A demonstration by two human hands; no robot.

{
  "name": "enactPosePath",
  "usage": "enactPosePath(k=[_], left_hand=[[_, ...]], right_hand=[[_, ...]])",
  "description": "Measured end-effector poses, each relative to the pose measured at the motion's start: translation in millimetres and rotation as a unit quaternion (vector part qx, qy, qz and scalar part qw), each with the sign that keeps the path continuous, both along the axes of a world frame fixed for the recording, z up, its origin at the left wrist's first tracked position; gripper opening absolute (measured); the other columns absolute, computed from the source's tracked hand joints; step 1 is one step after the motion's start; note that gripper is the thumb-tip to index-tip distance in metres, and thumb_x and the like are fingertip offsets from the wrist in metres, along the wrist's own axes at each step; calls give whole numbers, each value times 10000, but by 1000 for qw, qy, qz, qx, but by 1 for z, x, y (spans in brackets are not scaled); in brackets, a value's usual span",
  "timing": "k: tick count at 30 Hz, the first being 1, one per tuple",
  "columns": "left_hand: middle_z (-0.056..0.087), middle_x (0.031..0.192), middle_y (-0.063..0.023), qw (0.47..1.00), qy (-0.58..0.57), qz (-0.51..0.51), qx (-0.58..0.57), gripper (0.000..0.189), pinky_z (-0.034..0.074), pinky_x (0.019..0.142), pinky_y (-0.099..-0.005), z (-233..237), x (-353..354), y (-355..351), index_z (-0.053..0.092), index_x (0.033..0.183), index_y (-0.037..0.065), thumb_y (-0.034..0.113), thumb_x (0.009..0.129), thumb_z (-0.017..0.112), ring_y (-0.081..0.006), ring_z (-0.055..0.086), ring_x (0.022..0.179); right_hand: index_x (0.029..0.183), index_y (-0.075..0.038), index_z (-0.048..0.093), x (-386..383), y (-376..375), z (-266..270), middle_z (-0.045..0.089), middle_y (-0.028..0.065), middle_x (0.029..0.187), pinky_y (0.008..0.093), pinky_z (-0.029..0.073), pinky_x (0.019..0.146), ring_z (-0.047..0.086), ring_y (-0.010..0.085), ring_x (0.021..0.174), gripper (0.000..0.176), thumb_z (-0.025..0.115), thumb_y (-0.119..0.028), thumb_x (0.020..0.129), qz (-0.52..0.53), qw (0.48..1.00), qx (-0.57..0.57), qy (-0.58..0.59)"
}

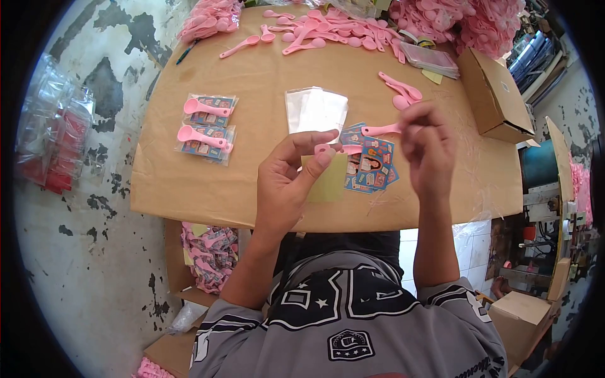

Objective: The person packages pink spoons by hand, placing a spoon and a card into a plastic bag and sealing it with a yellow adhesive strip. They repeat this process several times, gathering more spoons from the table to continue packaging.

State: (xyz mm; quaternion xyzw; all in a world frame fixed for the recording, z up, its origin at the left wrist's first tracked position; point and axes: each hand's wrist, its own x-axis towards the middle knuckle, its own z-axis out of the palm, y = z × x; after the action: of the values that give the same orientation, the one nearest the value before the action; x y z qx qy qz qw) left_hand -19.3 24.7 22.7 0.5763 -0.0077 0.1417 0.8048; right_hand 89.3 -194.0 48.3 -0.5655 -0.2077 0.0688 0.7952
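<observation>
My left hand (290,176) pinches the round end of a small pink plastic spoon (332,149) between thumb and fingers, above the table's near edge. My right hand (427,146) holds a second pink spoon (380,130) by its handle, its free end pointing left. Both hands hover over a stack of colourful printed cards (372,165) and a yellow card (329,183). A pile of clear plastic bags (315,108) lies just beyond the hands.
Two packed bags with spoon and card (208,127) lie at the left of the brown table (252,69). Loose pink spoons (334,31) cover the far side. A cardboard box (495,94) stands at the right; a box of packed bags (211,252) sits below.
</observation>
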Motion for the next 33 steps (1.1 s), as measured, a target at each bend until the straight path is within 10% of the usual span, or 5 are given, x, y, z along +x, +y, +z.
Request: enactPosePath(k=[7, 33], left_hand=[[730, 1268, -185, 999, 1, 6, 46, 276, 559, 1001, -327, -4, 6, 0, 681, 1287, -37, 82, 1039, 686, -206, 715, 1158], [754, 1008, -92, 994, -99, -26, 45, 91, 554, 793, -250, -12, -5, 24, 682, 1088, -65, -11, 1038, 627, -95, 696, 918]], right_hand=[[1100, -3, 698, -25, 36, -19, 718, 5, 992, 225, 515, 756, 659, 54, 889, 150, 714, -132, 1025, 111, 989, -99, 23], [1027, 1, 752, -25, 29, -5, 652, 40, 999, 235, 456, 743, 596, 76, 875, 87, 670, -2, 996, 127, 985, -74, -93]])
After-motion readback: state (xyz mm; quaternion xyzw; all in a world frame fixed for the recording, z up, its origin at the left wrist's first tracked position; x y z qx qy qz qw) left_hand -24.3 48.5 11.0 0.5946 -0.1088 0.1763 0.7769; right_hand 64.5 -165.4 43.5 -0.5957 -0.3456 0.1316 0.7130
